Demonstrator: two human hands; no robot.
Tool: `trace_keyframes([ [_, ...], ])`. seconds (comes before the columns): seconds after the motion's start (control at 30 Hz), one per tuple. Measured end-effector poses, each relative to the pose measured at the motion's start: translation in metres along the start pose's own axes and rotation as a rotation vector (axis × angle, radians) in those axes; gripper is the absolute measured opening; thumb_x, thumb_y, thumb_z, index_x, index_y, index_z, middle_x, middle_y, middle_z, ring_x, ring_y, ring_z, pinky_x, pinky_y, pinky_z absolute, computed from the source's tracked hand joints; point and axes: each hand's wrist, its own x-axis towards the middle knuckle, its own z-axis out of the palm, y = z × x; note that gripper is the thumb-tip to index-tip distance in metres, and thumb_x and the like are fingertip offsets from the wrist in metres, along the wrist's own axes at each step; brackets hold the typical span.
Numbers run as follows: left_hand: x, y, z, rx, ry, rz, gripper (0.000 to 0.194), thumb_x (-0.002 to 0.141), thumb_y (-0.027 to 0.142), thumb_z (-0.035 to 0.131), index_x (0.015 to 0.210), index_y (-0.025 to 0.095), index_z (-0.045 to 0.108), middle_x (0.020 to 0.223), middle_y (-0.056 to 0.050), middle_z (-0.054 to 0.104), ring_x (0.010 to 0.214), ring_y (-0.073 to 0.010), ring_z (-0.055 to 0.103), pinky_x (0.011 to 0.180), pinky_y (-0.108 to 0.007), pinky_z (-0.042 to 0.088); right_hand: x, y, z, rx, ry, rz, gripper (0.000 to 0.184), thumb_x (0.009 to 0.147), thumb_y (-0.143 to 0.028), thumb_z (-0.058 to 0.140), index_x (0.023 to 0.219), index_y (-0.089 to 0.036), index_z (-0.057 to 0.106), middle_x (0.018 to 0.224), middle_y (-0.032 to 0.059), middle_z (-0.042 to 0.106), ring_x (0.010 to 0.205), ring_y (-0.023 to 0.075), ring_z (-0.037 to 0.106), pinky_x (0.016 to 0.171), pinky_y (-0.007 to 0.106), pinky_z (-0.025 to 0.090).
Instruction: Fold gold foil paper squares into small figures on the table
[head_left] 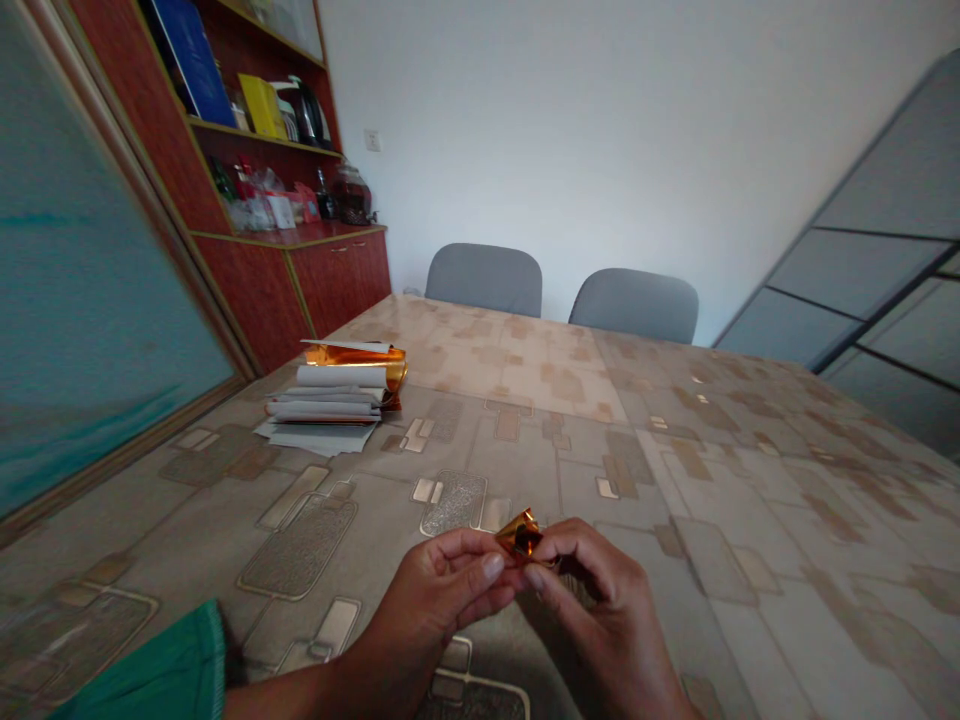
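Between my two hands, above the near part of the table, is a small folded piece of shiny gold foil paper point(517, 537). My left hand point(457, 580) pinches its left side between thumb and fingers. On the other side, the thumb and forefinger of my right hand point(596, 580) close on its lower right edge. The foil stands up in a pointed, partly hollow shape, and its lower part is hidden by my fingers. Farther off to the left lies a stack of folded paper sheets point(330, 400), white-grey outside with gold foil showing at the top.
A patterned cloth covers the table point(517, 440). Two grey chairs point(484, 278) point(634, 303) stand at its far edge by the wall. At the back left a red-brown cabinet point(341, 280) holds bottles, boxes and a kettle point(309, 112). A glass panel point(90, 250) borders the left side.
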Motion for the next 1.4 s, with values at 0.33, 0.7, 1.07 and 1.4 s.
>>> trace_keyframes([
  [0.33,-0.001,-0.001,0.006,0.032,0.054,0.041,0.041,0.048,0.041,0.100,0.067,0.014,0.076,0.069,-0.002,0.070,0.068,-0.0131,0.065,0.073,-0.024,0.054,-0.002,-0.001,0.003,-0.075,-0.011,-0.087,0.012,0.093,-0.018,0.062,0.083,-0.021,0.068,0.079,0.0015,0.069,0.070,0.0151,0.066,0.063,0.025,0.050],
  [0.7,0.005,-0.013,-0.002,0.086,0.007,0.123,0.039,0.058,0.047,0.095,0.070,0.015,0.076,0.069,-0.001,0.069,0.068,-0.0137,0.061,0.071,-0.023,0.050,-0.002,-0.005,0.006,-0.126,-0.035,-0.112,0.016,0.093,-0.016,0.061,0.080,-0.022,0.067,0.078,0.0012,0.068,0.070,0.0155,0.066,0.064,0.025,0.051],
  [1.07,0.006,-0.013,-0.003,0.070,0.007,0.172,0.035,0.060,0.043,0.095,0.071,0.016,0.075,0.067,0.000,0.068,0.068,-0.0131,0.060,0.069,-0.021,0.048,-0.003,-0.005,0.012,-0.151,0.022,-0.154,0.010,0.088,-0.013,0.067,0.091,-0.023,0.068,0.082,0.0007,0.070,0.073,0.0157,0.066,0.066,0.024,0.052],
  [1.4,0.003,-0.009,0.004,0.108,0.091,0.143,0.040,0.053,0.045,0.097,0.073,0.016,0.078,0.069,-0.002,0.070,0.070,-0.0160,0.061,0.072,-0.025,0.051,-0.001,-0.001,0.012,-0.058,0.026,-0.068,0.014,0.095,-0.018,0.061,0.085,-0.022,0.070,0.082,0.0026,0.069,0.078,0.0183,0.065,0.068,0.027,0.050],
])
